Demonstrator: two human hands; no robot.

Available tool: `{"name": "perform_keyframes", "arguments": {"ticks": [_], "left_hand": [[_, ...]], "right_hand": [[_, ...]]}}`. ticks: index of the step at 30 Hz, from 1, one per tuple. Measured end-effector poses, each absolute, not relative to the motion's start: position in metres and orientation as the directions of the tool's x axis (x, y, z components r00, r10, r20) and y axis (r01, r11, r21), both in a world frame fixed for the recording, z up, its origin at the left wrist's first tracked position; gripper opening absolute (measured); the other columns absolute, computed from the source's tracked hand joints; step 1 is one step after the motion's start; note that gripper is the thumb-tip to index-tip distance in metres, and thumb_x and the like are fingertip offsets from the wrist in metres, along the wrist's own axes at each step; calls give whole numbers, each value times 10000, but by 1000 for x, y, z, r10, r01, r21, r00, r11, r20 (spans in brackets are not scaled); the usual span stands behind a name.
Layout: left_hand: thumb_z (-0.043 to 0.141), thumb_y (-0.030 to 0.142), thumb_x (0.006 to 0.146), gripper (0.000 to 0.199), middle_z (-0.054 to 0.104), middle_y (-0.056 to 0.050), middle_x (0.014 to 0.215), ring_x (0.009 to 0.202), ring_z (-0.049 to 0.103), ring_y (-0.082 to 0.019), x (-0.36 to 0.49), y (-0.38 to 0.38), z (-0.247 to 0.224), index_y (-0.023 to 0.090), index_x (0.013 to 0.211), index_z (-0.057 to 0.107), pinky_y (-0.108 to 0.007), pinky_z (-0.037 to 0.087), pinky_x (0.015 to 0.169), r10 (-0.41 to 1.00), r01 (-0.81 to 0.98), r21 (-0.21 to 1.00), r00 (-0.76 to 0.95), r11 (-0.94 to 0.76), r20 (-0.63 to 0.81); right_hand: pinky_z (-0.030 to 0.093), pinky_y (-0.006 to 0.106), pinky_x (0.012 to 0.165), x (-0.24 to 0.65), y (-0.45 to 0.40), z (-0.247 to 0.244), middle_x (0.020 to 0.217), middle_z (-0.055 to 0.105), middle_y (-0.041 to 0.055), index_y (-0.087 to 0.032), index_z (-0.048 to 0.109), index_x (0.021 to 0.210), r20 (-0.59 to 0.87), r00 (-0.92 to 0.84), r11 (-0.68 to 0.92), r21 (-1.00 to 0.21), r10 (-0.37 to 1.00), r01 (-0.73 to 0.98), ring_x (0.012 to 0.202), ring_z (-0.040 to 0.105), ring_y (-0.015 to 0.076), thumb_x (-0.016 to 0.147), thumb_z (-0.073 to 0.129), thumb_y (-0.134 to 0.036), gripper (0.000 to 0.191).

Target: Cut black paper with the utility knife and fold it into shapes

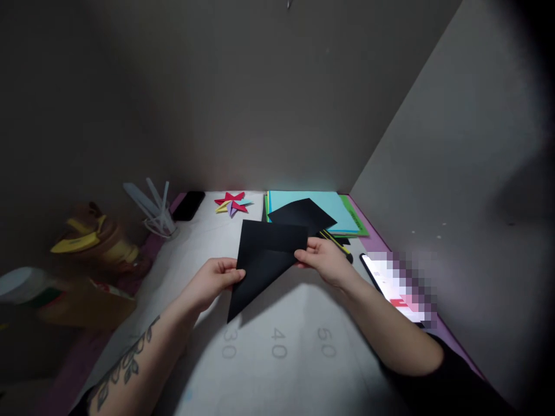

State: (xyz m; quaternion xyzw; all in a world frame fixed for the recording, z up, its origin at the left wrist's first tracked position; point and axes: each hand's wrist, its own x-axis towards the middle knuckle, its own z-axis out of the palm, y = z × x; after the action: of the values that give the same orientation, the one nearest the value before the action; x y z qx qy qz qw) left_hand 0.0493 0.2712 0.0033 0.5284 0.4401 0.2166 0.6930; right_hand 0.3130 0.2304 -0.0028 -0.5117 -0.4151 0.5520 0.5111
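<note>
A folded sheet of black paper [264,260] is held up over the white mat in the middle of the view, its long slanted edge facing down and right. My left hand [217,280] pinches its left edge between thumb and fingers. On the right side, my right hand [323,259] grips the paper near its right corner, thumb on top. Just behind lies another black sheet [303,214] on a stack of coloured paper [323,196], partly covered by the held one. A black and yellow tool [340,244] lies beside my right hand, mostly hidden.
Folded colourful paper pieces [233,204] and a dark phone [189,205] lie at the back. At left stand a holder with white strips [160,222], a brown and yellow figure [97,240] and a box [106,303]. A lit phone [394,289] rests at right, near the wall.
</note>
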Motion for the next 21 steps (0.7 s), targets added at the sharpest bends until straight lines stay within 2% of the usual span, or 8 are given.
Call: {"name": "perform_keyframes", "arguments": {"ticks": [3, 5, 8, 11, 15, 21], "left_hand": [[749, 327, 678, 187, 647, -1, 616, 528, 509, -97, 44, 262, -8, 150, 702, 691, -218, 362, 549, 746, 161, 910, 528, 382, -406], [751, 331, 682, 198, 668, -15, 648, 546, 534, -107, 44, 258, -15, 147, 732, 699, -229, 382, 568, 738, 151, 901, 527, 406, -421], [760, 351, 670, 238, 690, -36, 688, 576, 572, -133, 49, 254, -22, 141, 765, 702, -249, 407, 589, 723, 151, 890, 532, 431, -440], [754, 370, 676, 262, 678, -41, 656, 564, 572, -145, 55, 250, -23, 129, 760, 698, -259, 407, 574, 724, 170, 897, 538, 409, -432], [738, 368, 703, 259, 683, -54, 674, 593, 591, -159, 59, 242, -22, 128, 793, 699, -274, 426, 592, 721, 158, 889, 532, 431, -444], [746, 359, 704, 255, 678, -61, 677, 573, 579, -145, 57, 240, -26, 128, 802, 701, -263, 416, 572, 692, 131, 859, 538, 494, -480]], "right_hand": [[494, 251, 559, 312, 216, -17, 686, 704, 38, -138, 691, 806, -183, -34, -186, -975, 982, -120, 605, 635, 134, 664, 748, -273, 204], [494, 248, 571, 310, 208, -24, 696, 706, 41, -132, 694, 806, -194, -12, -194, -969, 981, -151, 612, 638, 131, 662, 741, -249, 191], [488, 227, 563, 304, 202, -34, 688, 693, 15, -140, 685, 812, -233, 102, -197, -941, 967, -274, 571, 613, 105, 638, 756, -224, 206], [525, 266, 621, 296, 199, -40, 760, 708, 19, -160, 667, 838, -291, 148, -197, -869, 945, -453, 638, 646, 135, 611, 778, -221, 259], [553, 351, 714, 289, 198, -39, 856, 730, 55, -162, 666, 932, -318, 57, -232, -792, 946, -565, 781, 684, 205, 609, 766, -187, 339], [586, 371, 684, 294, 195, -32, 840, 735, 72, -141, 672, 915, -341, -56, -309, -753, 938, -582, 743, 697, 213, 643, 731, -152, 278]]}}
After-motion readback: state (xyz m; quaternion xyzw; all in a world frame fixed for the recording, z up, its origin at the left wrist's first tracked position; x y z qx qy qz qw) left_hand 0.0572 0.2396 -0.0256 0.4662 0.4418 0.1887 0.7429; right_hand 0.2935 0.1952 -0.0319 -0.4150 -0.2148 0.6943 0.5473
